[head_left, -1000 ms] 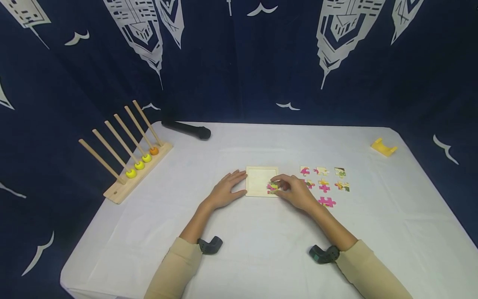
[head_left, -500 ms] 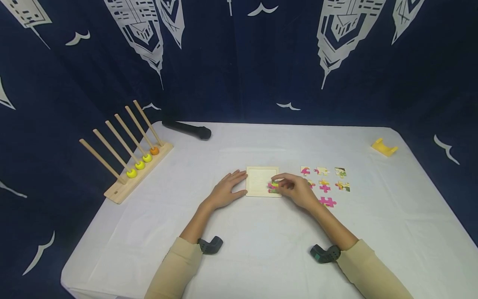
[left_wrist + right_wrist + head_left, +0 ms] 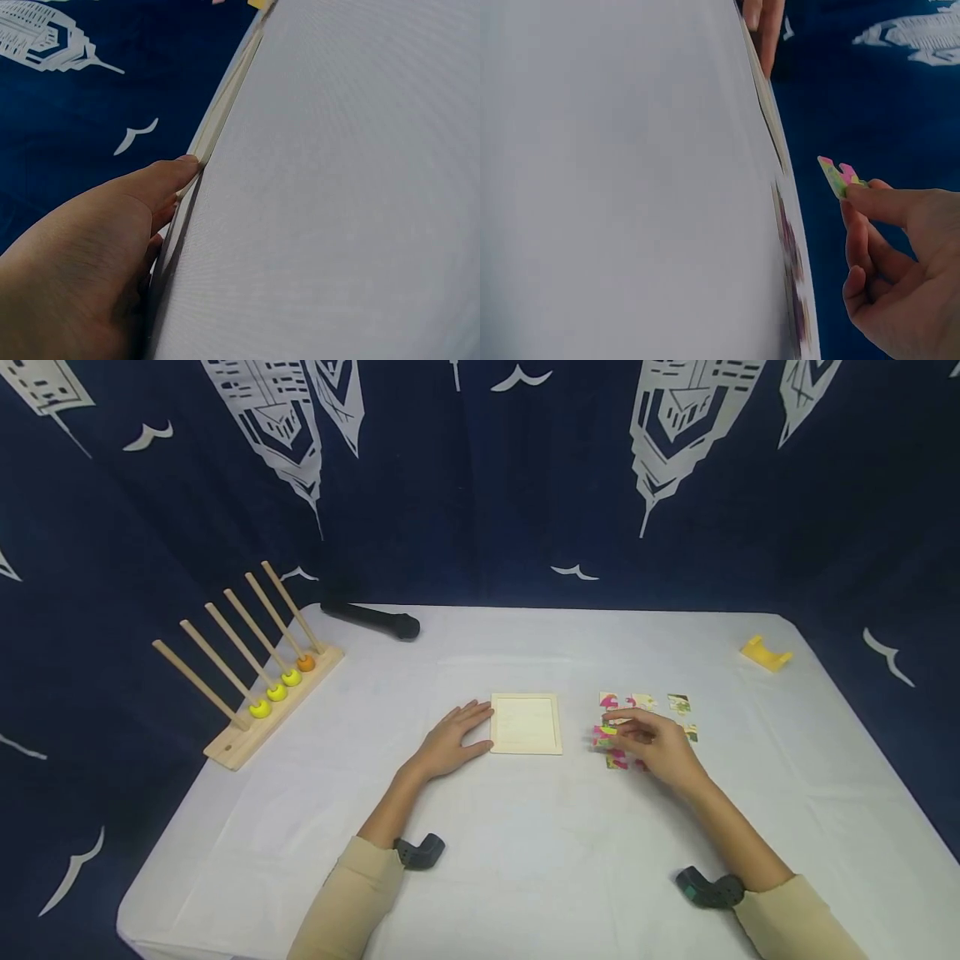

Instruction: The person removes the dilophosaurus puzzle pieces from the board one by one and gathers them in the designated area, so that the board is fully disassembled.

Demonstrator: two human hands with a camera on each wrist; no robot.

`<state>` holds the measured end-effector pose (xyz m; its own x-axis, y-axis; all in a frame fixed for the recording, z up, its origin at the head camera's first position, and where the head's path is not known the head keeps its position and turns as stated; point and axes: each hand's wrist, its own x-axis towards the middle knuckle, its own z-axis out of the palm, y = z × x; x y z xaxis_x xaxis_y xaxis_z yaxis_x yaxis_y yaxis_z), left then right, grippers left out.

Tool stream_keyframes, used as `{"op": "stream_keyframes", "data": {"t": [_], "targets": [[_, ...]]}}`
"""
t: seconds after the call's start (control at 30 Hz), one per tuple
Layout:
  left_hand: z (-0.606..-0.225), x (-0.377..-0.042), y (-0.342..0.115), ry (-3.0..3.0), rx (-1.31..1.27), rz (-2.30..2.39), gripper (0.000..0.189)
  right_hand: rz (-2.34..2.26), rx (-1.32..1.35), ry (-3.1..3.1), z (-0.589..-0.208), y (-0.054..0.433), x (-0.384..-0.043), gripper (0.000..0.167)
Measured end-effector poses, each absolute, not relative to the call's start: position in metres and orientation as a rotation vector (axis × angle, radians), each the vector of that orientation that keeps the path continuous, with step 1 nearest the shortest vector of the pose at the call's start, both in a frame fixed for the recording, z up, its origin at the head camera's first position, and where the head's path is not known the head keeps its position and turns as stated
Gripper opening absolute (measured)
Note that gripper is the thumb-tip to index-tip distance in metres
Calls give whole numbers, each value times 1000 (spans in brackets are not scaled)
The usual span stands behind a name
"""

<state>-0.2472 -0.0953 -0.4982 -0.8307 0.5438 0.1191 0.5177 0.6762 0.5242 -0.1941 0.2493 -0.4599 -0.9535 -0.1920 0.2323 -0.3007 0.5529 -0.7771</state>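
Note:
My right hand (image 3: 660, 747) pinches a pink and green jigsaw piece (image 3: 838, 177) between thumb and fingers, raised over the table in the right wrist view. Below and around that hand, several other jigsaw pieces (image 3: 678, 703) lie in loose rows, partly hidden by the fingers. A square wooden puzzle frame (image 3: 525, 724) sits flat at the middle of the table with nothing in it. Fingers spread, my left hand (image 3: 450, 743) rests on the cloth with its fingertips and thumb at the frame's left edge. The left wrist view shows the thumb (image 3: 176, 174) against that edge.
A wooden peg stand (image 3: 277, 710) with yellow and orange beads stands at the left table edge. Beside it at the back lies a black microphone (image 3: 371, 619). A yellow plastic holder (image 3: 765, 654) is at the far right. Behind hangs a dark blue patterned curtain (image 3: 480, 485).
My right hand has lifted the jigsaw piece out of the frame's lower right corner and carried it right, over the loose pieces. The left hand has stayed at the frame.

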Motion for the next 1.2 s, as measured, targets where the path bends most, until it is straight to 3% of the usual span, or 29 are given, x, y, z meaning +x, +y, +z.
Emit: {"op": "stream_keyframes", "data": {"t": [0.53, 1.2], "targets": [[-500, -247, -95, 2831, 889, 880, 59, 1188, 108, -2849, -454, 343, -158, 36], [-501, -248, -97, 2829, 929, 892, 59, 926, 100, -2879, -469, 340, -157, 30]]}}
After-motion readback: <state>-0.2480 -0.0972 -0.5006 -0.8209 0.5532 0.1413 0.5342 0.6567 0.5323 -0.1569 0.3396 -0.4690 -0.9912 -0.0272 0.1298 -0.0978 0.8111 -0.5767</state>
